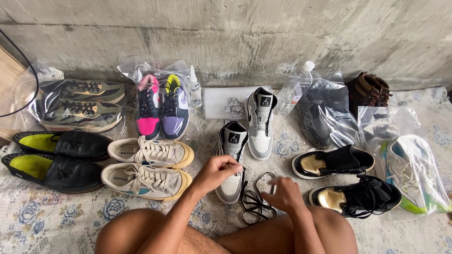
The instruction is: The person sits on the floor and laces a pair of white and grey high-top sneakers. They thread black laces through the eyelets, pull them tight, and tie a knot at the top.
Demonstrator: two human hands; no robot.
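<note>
A grey-and-white high-top sneaker (pixel 231 149) lies on the patterned rug in front of me. My left hand (pixel 217 171) rests over its lace area with fingers pinched on it. Its partner (pixel 261 123) lies just beyond, to the right. A loose black shoelace (pixel 254 203) is piled on the rug between my knees. My right hand (pixel 283 193) hovers over the lace with fingers spread, touching its right side.
Pairs of shoes surround me: black loafers (pixel 56 160), beige sneakers (pixel 149 165), bagged green sneakers (pixel 77 104), pink and purple ones (pixel 162 109), black-and-gold sneakers (pixel 346 181), bagged shoes at right (pixel 412 171), brown boots (pixel 369 89). A water bottle (pixel 295 89) stands by the concrete wall.
</note>
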